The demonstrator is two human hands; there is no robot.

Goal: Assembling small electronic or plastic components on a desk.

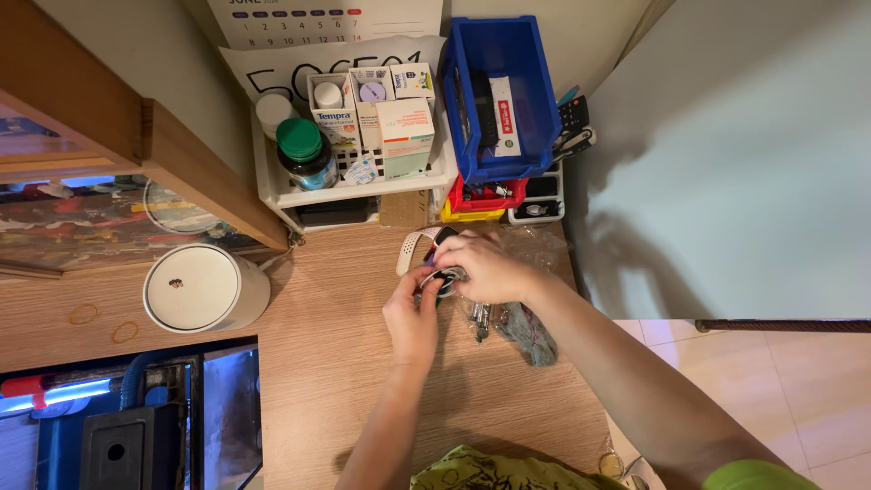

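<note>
Both hands are meeting over the middle of the wooden surface (299,363), working on a small dark wristwatch (442,277) with a pale strap (406,252) curling off to the left. The left hand (413,318) is pinching the lower edge of the watch with fingers closed tight on it, and the right hand (485,268) is curling over the top, also closed around it, so each grip is wrapped on the same little thing. If you're doing this kind of fiddly work, I'd say keep the lower hand steady as the anchor and let the upper one do the fine moves, low over the surface so nothing drops far. Just beside the hands some small metal tools (479,318) and a greyish cloth (531,331) are lying on crinkly clear plastic (531,243). Honestly the watch face is mostly covered by fingers, so what exactly is being adjusted is impossible to make out. A white lidded canister (204,289) is sitting well off to the left, and a blue bin (504,95) is standing behind.
</note>
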